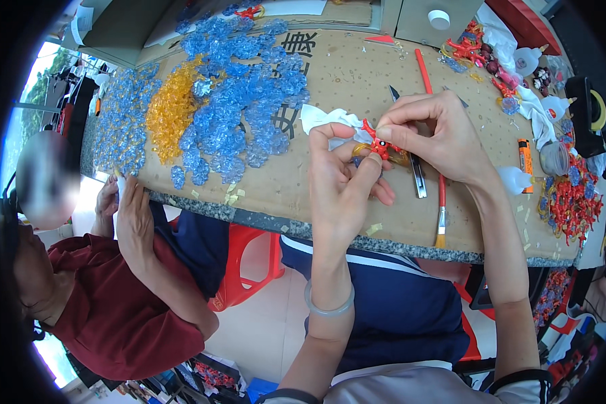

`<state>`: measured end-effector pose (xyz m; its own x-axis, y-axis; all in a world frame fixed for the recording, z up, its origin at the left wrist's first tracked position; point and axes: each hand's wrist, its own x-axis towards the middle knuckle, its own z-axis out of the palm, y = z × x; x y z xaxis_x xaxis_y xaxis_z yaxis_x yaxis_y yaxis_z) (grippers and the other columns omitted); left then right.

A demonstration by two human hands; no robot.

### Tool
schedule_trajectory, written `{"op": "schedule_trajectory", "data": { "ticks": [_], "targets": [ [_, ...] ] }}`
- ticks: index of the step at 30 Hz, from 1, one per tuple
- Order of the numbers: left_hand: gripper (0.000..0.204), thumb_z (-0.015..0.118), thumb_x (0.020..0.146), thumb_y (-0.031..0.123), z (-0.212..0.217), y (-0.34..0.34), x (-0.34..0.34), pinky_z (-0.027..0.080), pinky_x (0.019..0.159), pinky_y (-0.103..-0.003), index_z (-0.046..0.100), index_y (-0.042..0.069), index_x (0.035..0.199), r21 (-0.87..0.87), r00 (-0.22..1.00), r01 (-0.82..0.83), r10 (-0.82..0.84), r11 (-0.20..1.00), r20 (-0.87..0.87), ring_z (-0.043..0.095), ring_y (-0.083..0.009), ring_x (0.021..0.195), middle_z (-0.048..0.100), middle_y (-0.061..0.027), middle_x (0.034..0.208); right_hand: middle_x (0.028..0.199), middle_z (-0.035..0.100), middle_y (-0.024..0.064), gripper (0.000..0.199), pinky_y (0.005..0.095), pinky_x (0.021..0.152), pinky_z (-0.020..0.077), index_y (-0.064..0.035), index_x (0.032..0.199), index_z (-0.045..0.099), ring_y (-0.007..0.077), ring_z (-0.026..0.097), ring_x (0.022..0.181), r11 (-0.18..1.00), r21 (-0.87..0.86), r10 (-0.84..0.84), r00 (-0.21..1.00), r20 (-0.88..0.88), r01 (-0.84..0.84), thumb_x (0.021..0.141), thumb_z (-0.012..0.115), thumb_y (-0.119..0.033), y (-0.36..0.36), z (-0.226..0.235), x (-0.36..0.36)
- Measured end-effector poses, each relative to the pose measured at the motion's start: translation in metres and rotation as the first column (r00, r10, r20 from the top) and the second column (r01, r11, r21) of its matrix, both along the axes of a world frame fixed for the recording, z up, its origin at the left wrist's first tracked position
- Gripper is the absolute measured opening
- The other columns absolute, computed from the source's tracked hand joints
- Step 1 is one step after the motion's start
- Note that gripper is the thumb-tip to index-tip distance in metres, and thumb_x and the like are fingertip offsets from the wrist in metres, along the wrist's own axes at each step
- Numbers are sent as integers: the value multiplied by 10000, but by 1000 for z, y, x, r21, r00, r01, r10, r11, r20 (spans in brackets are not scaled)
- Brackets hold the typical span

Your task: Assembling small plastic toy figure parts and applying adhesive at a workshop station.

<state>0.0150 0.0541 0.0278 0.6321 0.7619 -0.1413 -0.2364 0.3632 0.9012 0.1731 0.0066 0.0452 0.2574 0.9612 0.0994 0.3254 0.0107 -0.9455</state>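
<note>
Over the cardboard-covered table, my left hand (343, 185) holds a small red plastic figure (382, 145) between thumb and fingers. Yellow and blue translucent parts show around it, partly hidden by the fingers. My right hand (441, 131) closes thumb and forefinger on the figure's upper right side; any tiny piece in that pinch is hidden. Beside my left fingers lies a crumpled white tissue (324, 120). A slim metal tool (419, 180) lies below the right hand, next to a red-handled brush (442, 212) with yellowish bristles.
Blue translucent pieces (249, 101) and amber ones (172, 111) are heaped at left. Red and blue parts (572, 202), white squeeze bottles (514, 180) and an orange tube (525, 163) occupy the right. A co-worker in a maroon shirt (128, 303) sits at left, hands by the table edge.
</note>
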Motion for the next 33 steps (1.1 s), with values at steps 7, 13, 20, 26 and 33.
{"op": "schedule_trajectory", "data": {
  "ticks": [7,13,20,26,33],
  "targets": [
    [336,492,853,-62,1,0,-1,474,427,-229,296,35,1109,-13,1000,1,-1,1000,-12,577,-149,494,600,-177,805,639,623,36,133,214,461,347,52,796,698,36,451,533,1000,-7,6,1000,26,-6,769,669,-75,-1,0,1],
    [327,489,852,-62,2,0,0,474,426,-234,299,29,1102,-8,1000,-1,1,1000,-19,576,-150,492,597,-169,799,637,626,38,130,214,470,358,53,794,697,41,464,540,1000,1,2,1000,0,-2,766,669,-71,0,3,-2],
    [330,495,854,-59,2,0,0,474,425,-233,300,30,1105,-13,1000,-6,6,1000,-8,575,-151,491,597,-172,800,639,633,44,131,213,459,358,51,790,699,43,460,525,1000,-21,-6,1000,-2,6,761,672,-73,0,4,-1],
    [336,495,851,-62,0,0,1,475,424,-232,296,29,1106,-18,1000,-4,4,1000,11,576,-154,489,596,-177,800,634,627,39,131,212,458,356,48,791,700,41,457,523,1000,6,-1,1000,22,1,762,672,-76,0,2,0],
    [335,492,851,-59,1,0,0,477,425,-233,294,28,1107,-20,1000,-9,9,1000,-15,578,-159,488,594,-176,795,646,625,38,127,209,456,349,53,796,698,37,453,525,1000,-27,-1,1000,-17,1,767,668,-67,0,4,-2]
  ]
}}
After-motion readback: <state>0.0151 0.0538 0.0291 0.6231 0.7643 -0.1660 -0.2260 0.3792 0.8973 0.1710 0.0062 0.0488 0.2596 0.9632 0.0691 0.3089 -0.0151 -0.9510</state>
